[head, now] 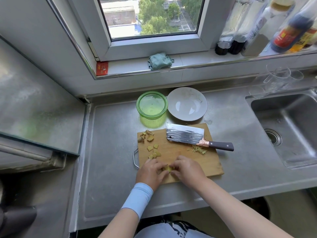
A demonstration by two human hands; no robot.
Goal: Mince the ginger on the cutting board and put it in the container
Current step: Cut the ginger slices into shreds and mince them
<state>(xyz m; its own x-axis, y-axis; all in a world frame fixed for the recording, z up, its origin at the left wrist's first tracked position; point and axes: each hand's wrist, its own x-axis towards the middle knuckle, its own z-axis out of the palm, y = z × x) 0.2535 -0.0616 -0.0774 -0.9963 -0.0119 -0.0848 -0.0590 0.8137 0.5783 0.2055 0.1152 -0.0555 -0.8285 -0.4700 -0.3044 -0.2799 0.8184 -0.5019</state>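
A wooden cutting board [202, 160] lies on the steel counter. Ginger slices [153, 148] are scattered over its left half, and a small heap of minced ginger [199, 149] sits near the right. My left hand [151, 172] and my right hand [187, 169] meet at the board's near edge, fingertips pinching a stack of ginger slices [167, 168] between them. A cleaver [187, 136] with a dark handle lies flat on the board's far part, untouched. A green plastic container [151, 105] stands just behind the board.
A white plate [187, 103] sits to the right of the container. The sink [289, 127] is at the right, with clear glassware [277, 78] behind it. Bottles [291, 26] and a folded cloth [159, 60] are on the windowsill. The board has a wire handle [134, 158] at its left.
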